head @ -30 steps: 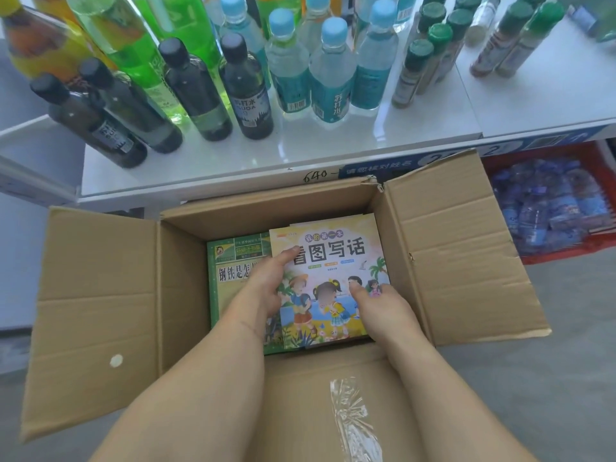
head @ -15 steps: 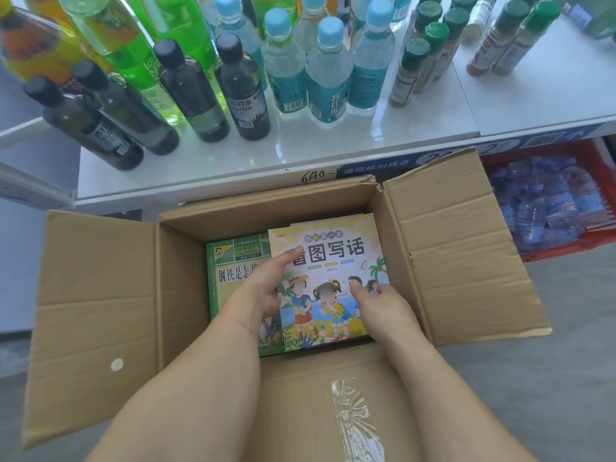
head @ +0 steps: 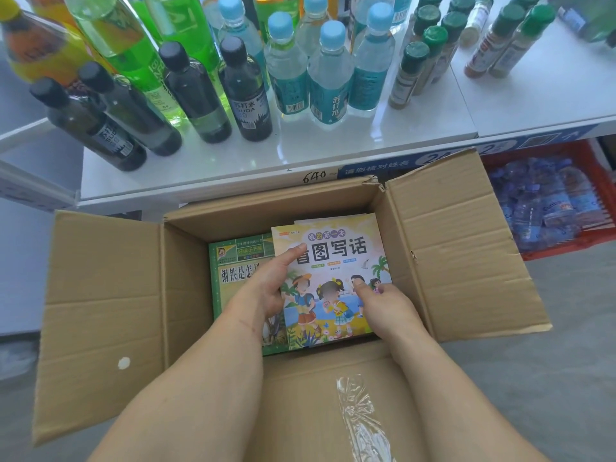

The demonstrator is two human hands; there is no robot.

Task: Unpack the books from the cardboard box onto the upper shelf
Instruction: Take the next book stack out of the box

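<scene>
Inside the cardboard box (head: 466, 248): a picture book (head: 333, 281) lies partly over a green book (head: 233, 271).
Left hand (head: 266, 288): the picture book's left edge is gripped, thumb on the cover.
Right hand (head: 386, 305): its right edge is gripped likewise.
Shelf (head: 233, 161): drink bottles (head: 290, 71) are lined above.

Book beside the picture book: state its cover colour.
Green, with a cream title panel; head view.

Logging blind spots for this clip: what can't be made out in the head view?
- How many books lie under the picture book: it covers them.
- Green book title: the left hand hides part.
- Fingers of both grips: tucked under the book; only the right hand back shows.
- Red crate contents: blurred.
</scene>
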